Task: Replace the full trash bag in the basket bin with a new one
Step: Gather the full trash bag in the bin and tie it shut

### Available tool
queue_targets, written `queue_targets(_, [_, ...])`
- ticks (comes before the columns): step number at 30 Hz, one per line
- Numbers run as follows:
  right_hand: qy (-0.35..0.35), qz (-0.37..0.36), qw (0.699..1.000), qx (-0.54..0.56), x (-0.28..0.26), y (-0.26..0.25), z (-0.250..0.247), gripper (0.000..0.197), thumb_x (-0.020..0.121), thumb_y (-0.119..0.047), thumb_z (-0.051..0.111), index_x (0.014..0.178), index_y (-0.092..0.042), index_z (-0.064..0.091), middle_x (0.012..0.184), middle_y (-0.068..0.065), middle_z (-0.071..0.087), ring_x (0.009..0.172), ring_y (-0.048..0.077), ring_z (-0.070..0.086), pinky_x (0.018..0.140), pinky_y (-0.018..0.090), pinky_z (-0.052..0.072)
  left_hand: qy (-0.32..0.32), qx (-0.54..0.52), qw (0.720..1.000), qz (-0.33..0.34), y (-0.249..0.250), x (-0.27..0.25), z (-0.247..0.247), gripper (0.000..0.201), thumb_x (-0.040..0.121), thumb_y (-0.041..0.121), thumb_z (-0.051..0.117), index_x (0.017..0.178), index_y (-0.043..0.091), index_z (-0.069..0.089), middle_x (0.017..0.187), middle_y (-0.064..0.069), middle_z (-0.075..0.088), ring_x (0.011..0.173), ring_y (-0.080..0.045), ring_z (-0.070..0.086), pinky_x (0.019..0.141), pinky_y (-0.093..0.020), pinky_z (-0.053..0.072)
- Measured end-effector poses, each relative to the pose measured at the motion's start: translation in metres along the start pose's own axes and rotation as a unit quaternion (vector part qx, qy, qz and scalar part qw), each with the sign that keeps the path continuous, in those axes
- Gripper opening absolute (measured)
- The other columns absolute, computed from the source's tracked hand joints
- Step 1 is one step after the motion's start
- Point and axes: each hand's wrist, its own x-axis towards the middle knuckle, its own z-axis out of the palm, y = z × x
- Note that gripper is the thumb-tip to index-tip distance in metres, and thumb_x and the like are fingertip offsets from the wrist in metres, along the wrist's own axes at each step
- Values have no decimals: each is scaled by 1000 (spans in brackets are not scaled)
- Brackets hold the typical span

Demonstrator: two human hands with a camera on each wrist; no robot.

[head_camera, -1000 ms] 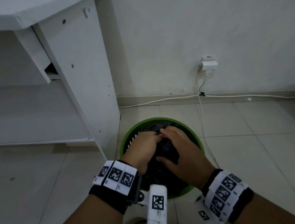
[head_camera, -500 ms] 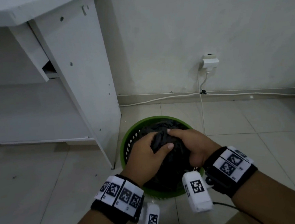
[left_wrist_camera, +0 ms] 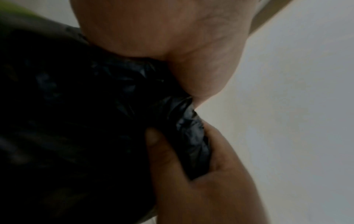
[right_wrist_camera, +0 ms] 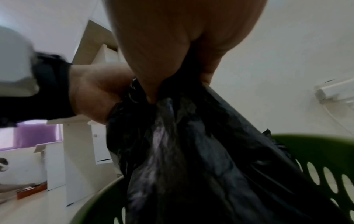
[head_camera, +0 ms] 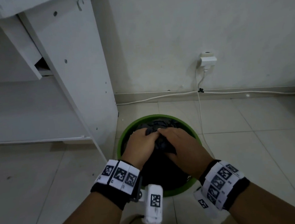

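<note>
A round green basket bin (head_camera: 193, 132) stands on the tiled floor, and its holed wall shows in the right wrist view (right_wrist_camera: 321, 153). A black trash bag (head_camera: 165, 170) fills it, its crumpled top gathered into a neck (left_wrist_camera: 191, 136). My left hand (head_camera: 142, 141) and right hand (head_camera: 178, 142) sit side by side over the bin, backs up, and both grip that gathered neck. In the right wrist view the right hand (right_wrist_camera: 172, 45) pinches the plastic (right_wrist_camera: 191, 151) from above while the left hand (right_wrist_camera: 95, 92) holds it from the side. What is inside the bag is hidden.
A white cabinet side panel (head_camera: 80, 81) stands close to the bin's left. A wall socket with a plug (head_camera: 208, 59) is behind. Its white cable (head_camera: 200, 118) runs down the wall and along the floor just right of the bin. Bare tiles lie right and left.
The right wrist has turned back so the hand's back faces up, and both hands have shifted their hold on the bag's gathered top. The bag still sits in the bin.
</note>
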Motion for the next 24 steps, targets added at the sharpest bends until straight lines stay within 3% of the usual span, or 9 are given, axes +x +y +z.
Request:
queue_targets(4, [-12, 58, 984, 166, 10, 7, -12, 32, 93, -21, 65, 124, -17, 64, 121, -2, 68, 107, 3, 60, 92, 7, 42, 34, 126, 985, 112, -16, -3, -4, 51, 84, 64, 58, 118, 27, 61, 119, 4, 62, 109, -12, 60, 100, -37, 49])
queue_targets(7, [-91, 193, 919, 333, 15, 13, -18, 21, 92, -25, 66, 110, -17, 73, 105, 3, 75, 100, 19, 70, 90, 30, 54, -39, 151, 965, 209, -22, -13, -8, 55, 94, 49, 56, 144, 28, 47, 140, 10, 51, 128, -4, 47, 110, -23, 36])
queue_targets(10, [-118, 346, 793, 488, 16, 14, -16, 21, 92, -18, 66, 107, -5, 73, 104, 19, 74, 98, 35, 70, 89, 43, 55, -77, 214, 941, 249, -33, -12, -5, 46, 100, 35, 53, 144, 28, 49, 140, 8, 56, 130, -6, 49, 112, -24, 35])
queue_targets(12, [-121, 386, 749, 524, 15, 10, -11, 22, 92, -17, 65, 107, -3, 72, 104, 22, 73, 95, 38, 70, 88, 45, 55, -57, 240, 942, 227, -36, -9, -2, 39, 101, 24, 54, 140, 25, 55, 135, 4, 62, 124, -11, 54, 109, -28, 40])
queue_targets(14, [-106, 377, 779, 489, 15, 7, -4, 23, 91, -24, 66, 107, -9, 72, 104, 17, 74, 95, 33, 71, 92, 45, 55, -13, 255, 945, 203, -36, -5, 0, 31, 100, 19, 55, 129, 21, 64, 123, 1, 69, 112, -16, 62, 99, -30, 48])
queue_targets(16, [-67, 311, 876, 362, 13, 3, -1, 30, 88, -34, 69, 113, -18, 66, 110, 5, 71, 96, 17, 68, 89, 30, 55, 18, 249, 953, 172, -36, 1, 0, 22, 97, 14, 58, 115, 19, 68, 110, 0, 72, 100, -17, 65, 87, -29, 50])
queue_targets(19, [-56, 125, 978, 155, 3, 1, -1, 79, 74, -49, 77, 141, -30, 39, 142, -5, 39, 125, 4, 40, 102, 17, 34, 51, 210, 971, 97, -31, 11, -1, 15, 93, 13, 60, 106, 21, 63, 103, 2, 68, 94, -16, 62, 80, -29, 46])
queue_targets(21, [-104, 35, 994, 23, -5, 6, 1, 96, 69, -58, 73, 149, -34, 25, 155, -8, 17, 139, 10, 21, 114, 27, 24, 51, 185, 980, 59, -29, 15, 0, 15, 94, 18, 61, 109, 20, 60, 107, 2, 66, 96, -14, 61, 79, -27, 42])
queue_targets(24, [-123, 4, 989, -87, -8, 19, 8, 76, 85, -45, 65, 151, -31, 27, 156, -1, 27, 138, 22, 32, 117, 36, 29, 12, 151, 988, 26, -31, 18, 1, 26, 95, 25, 63, 119, 20, 55, 116, 0, 64, 104, -16, 62, 87, -29, 48])
